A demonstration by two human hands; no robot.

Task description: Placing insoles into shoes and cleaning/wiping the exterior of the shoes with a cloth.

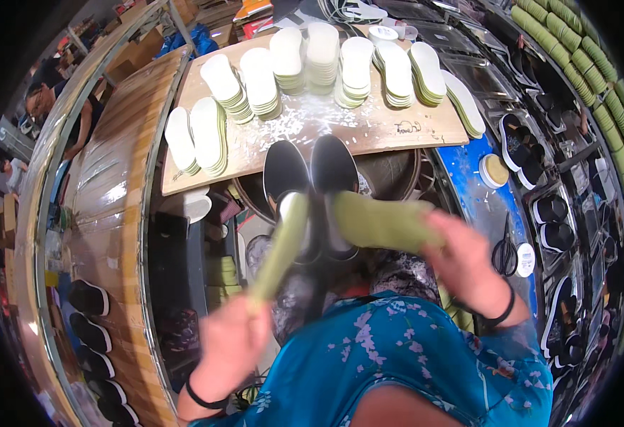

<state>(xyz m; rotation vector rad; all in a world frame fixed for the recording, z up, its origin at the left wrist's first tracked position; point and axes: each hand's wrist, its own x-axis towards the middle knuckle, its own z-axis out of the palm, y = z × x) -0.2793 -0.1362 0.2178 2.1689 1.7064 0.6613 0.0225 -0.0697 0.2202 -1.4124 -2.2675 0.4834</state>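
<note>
I read the scene from the head view as follows.

1. My left hand [228,349] is closed around the near end of a long, flat olive-green insole [280,245], which slants up and away toward the shoes. Motion blur hides the exact finger positions.
2. My right hand [463,263] is closed on one end of a second olive-green insole [381,222], held roughly level, its free end pointing left toward the shoes. This hand is blurred too.
3. A pair of black slip-on shoes [310,174] stands side by side, touching, just beyond both insoles, toes away from me, at the near edge of the wooden board [397,128].
4. The board carries stacks of white insoles [305,60] in a row, with white flecks scattered on its bare surface.
5. Black-handled scissors [504,252] lie on the blue surface to my right, near my right wrist.

Working advice, by my judgement: match each green insole to the shoe on its own side, toe end leading. Keep the grip at the heel end so the front can slide in flat. Feed one at a time and press it down along its length to avoid creasing. Keep the shoes upright while inserting.
</note>
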